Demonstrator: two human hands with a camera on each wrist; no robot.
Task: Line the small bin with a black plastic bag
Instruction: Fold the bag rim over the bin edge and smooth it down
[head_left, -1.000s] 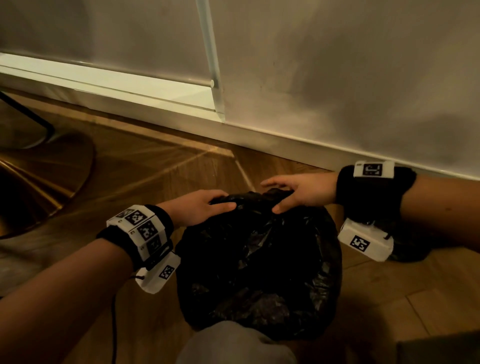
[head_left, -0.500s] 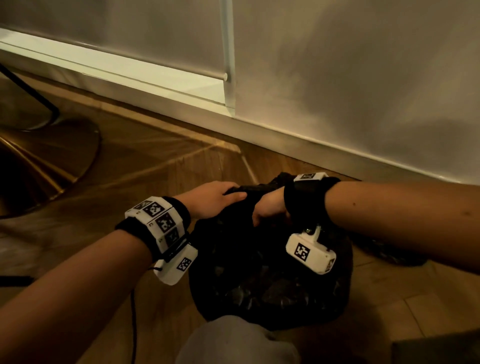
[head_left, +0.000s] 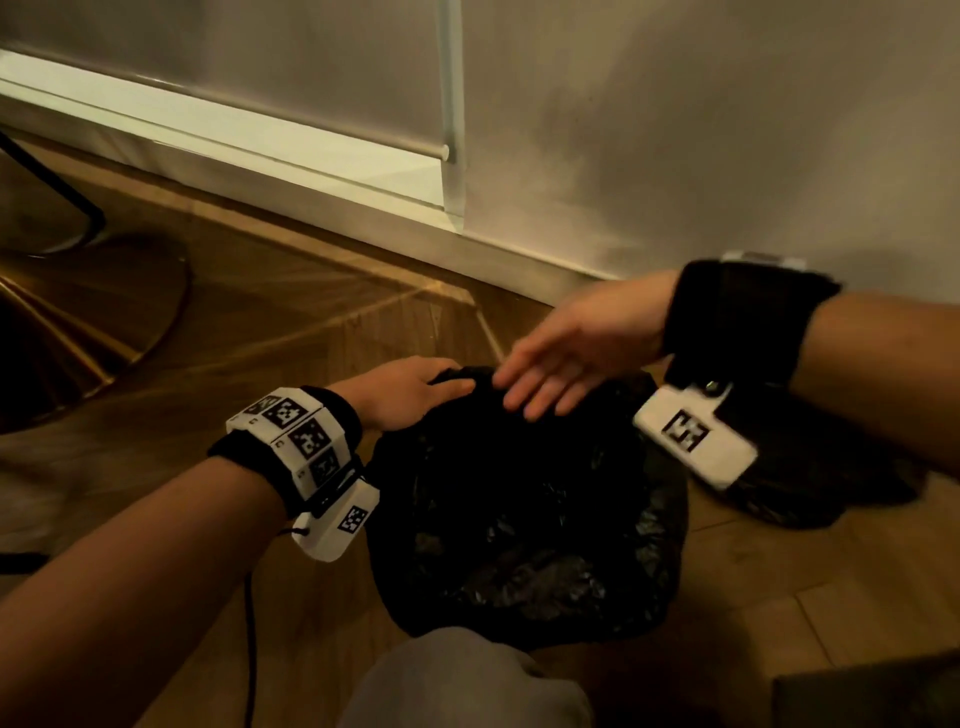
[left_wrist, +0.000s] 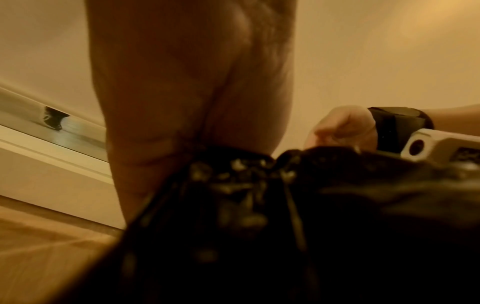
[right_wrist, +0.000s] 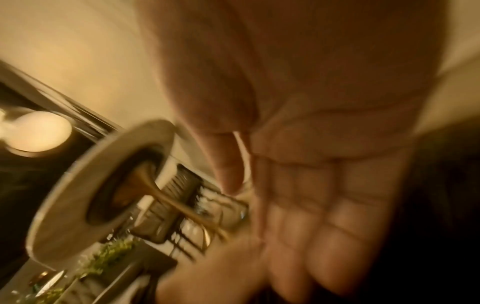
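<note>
The black plastic bag (head_left: 524, 525) is draped over the small bin on the wooden floor, and the bin's own walls are hidden under it. My left hand (head_left: 410, 387) curls over the far rim and grips a bunched fold of the bag (left_wrist: 249, 185). My right hand (head_left: 566, 358) hovers flat over the same far rim with its fingers straight and its fingertips at the plastic. The right wrist view shows this hand's (right_wrist: 319, 205) palm spread wide, holding nothing. In the left wrist view the right hand (left_wrist: 342, 127) sits just behind the bag's rim.
A second crumpled black bag (head_left: 815, 483) lies on the floor right of the bin. The white skirting board (head_left: 311, 171) and wall run close behind. A brass lamp base (head_left: 88, 322) stands at the left. My grey-clad knee (head_left: 462, 680) is in front of the bin.
Half a second ago the right hand was curled down at the bag's far rim beside the left; it has now lifted, opened flat and drawn rightward. The left hand keeps its hold.
</note>
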